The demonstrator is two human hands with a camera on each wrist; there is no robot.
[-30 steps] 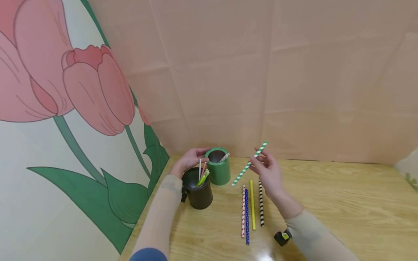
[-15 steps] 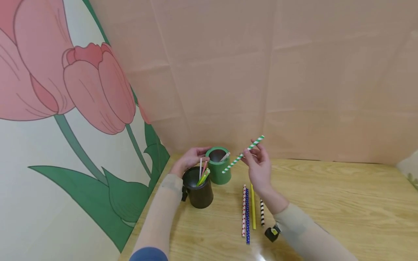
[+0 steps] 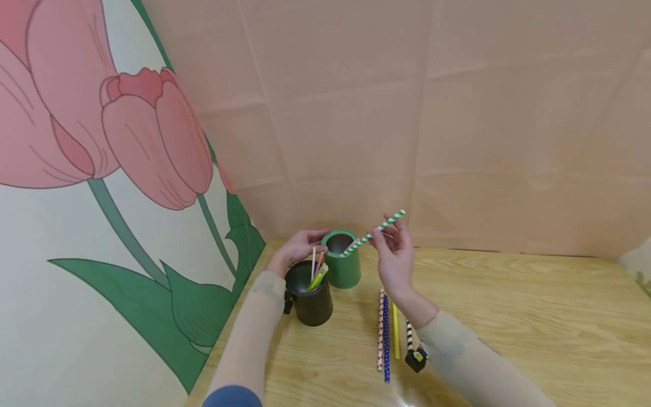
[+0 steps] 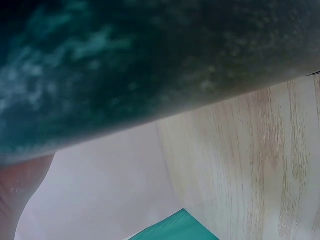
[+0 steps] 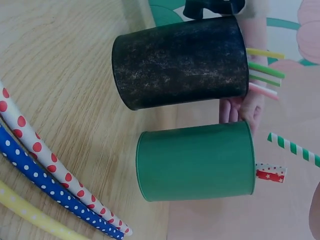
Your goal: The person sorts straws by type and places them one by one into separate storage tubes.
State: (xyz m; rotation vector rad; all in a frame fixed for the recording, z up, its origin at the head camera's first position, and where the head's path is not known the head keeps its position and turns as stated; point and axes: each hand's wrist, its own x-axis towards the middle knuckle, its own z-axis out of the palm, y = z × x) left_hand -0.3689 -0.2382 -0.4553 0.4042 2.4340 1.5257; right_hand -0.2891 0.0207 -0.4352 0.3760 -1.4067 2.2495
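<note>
My right hand (image 3: 398,264) pinches a green-and-white striped paper straw (image 3: 361,243), tilted, its lower end at the rim of a green can (image 3: 344,273). In the right wrist view, that straw's end is apart from the can's mouth. My left hand (image 3: 298,247) holds the green can at its left rim, thumb in front, fingers partly hidden behind. Red-and-white patterned straws (image 5: 271,173) stick out of the green can. In front of it stands a black can (image 3: 313,308) with several thin yellow, green, white and pink straws (image 3: 319,275). A dark blurred surface fills much of the left wrist view.
On the wooden table (image 3: 534,316) lie a red-dotted straw (image 3: 380,333), a blue dotted straw (image 3: 386,345), a yellow straw (image 3: 396,333) and a black-and-white striped straw (image 3: 409,333), partly hidden by the right wrist camera. A tulip-painted wall (image 3: 61,226) borders the left.
My right hand has moved left with the striped straw, whose lower end now reaches the green can's rim in the head view. My left hand stays at the green can.
</note>
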